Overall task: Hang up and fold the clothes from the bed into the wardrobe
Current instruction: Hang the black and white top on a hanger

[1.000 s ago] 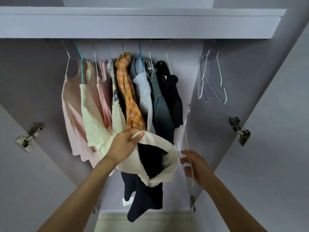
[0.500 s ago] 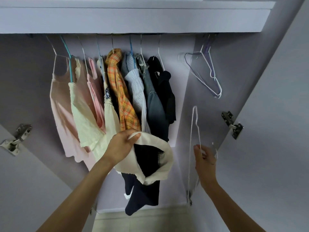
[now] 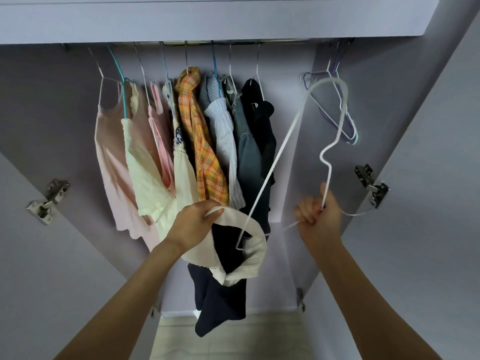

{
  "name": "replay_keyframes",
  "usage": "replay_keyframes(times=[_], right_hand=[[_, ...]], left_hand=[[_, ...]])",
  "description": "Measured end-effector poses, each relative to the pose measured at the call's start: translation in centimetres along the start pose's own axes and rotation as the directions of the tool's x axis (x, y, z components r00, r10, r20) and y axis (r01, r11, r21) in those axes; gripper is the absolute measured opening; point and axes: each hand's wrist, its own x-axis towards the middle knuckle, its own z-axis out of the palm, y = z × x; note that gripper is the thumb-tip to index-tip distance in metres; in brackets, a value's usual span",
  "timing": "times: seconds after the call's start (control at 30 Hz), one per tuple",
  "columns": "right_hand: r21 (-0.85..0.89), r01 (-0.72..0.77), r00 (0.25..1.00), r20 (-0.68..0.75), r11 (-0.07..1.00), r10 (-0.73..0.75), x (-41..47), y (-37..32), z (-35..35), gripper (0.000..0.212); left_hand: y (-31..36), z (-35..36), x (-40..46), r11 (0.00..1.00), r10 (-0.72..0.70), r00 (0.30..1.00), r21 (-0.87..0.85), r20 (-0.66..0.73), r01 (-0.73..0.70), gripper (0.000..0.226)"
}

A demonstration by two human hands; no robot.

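Dangling in front of the open wardrobe (image 3: 363, 203), the dark navy garment (image 3: 223, 302) with its cream collar (image 3: 249, 258) hangs from the left hand (image 3: 192, 222), whose fingers curl round the top edge of the collar and hold the neck open. One end of a white wire hanger (image 3: 270, 175) dips into that neck opening, its tip lying against the inside of the collar; how far it reaches under the cloth cannot be made out. The right hand (image 3: 318, 214) is closed in a fist round the hanger's other part, thumb up along the wire, and the hanger's hook end is hidden inside or behind the fist, with a thin blurred length of wire showing just right of the knuckles. The hanger's long bar slants up past the hanging clothes to a rounded bend near the spare hangers.

Behind the garment, a row of clothes hangs on the rail (image 3: 207, 44): a pale pink top (image 3: 111, 162), a cream top (image 3: 145, 167), an orange plaid shirt (image 3: 205, 141), a pale striped shirt (image 3: 223, 131), a denim piece (image 3: 246, 152) and a dark jacket (image 3: 262, 110). Their lower hems are partly covered by the left hand and collar. To the right, a few empty hangers (image 3: 345, 120) overlap so their number is unclear. Metal hinges (image 3: 371, 185) sit on both doors, and pale floor tiles (image 3: 233, 341) show below, cut off by the frame.
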Motion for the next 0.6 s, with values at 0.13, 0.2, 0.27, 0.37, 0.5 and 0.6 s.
replay_keyframes(times=[0.13,0.2,0.27,0.37,0.5,0.6], right_hand=[[-0.136,-0.023,0.999,-0.035,0.991,0.018,0.5,3.1,2.2,0.06],[-0.337,-0.049,0.996,-0.092,0.94,0.019,0.7,4.6,1.7,0.05],[-0.557,-0.042,0.997,-0.078,0.829,-0.002,0.8,5.4,0.5,0.05],[-0.734,0.11,0.993,0.05,0.67,-0.108,1.7,5.1,-0.2,0.054],[-0.759,0.249,0.968,0.188,0.602,-0.164,3.1,3.1,1.0,0.054],[-0.682,0.158,0.986,0.067,0.714,-0.154,4.2,2.7,1.8,0.052]], left_hand=[[1.8,-2.0,-0.9,0.96,0.099,0.995,-0.263,0.007,-0.094,0.018],[2.1,-3.9,-1.4,0.931,0.111,0.991,-0.342,-0.067,-0.128,0.023],[1.5,-5.5,-2.0,0.937,0.091,0.987,-0.325,-0.135,-0.131,0.018],[-0.2,-6.6,-2.9,0.997,0.073,0.979,-0.019,-0.192,-0.078,0.014],[-2.9,-6.6,-3.4,0.957,-0.139,0.979,0.234,-0.151,0.172,0.023],[-3.4,-6.4,-3.6,0.919,-0.26,0.962,0.285,-0.084,0.274,0.027]])
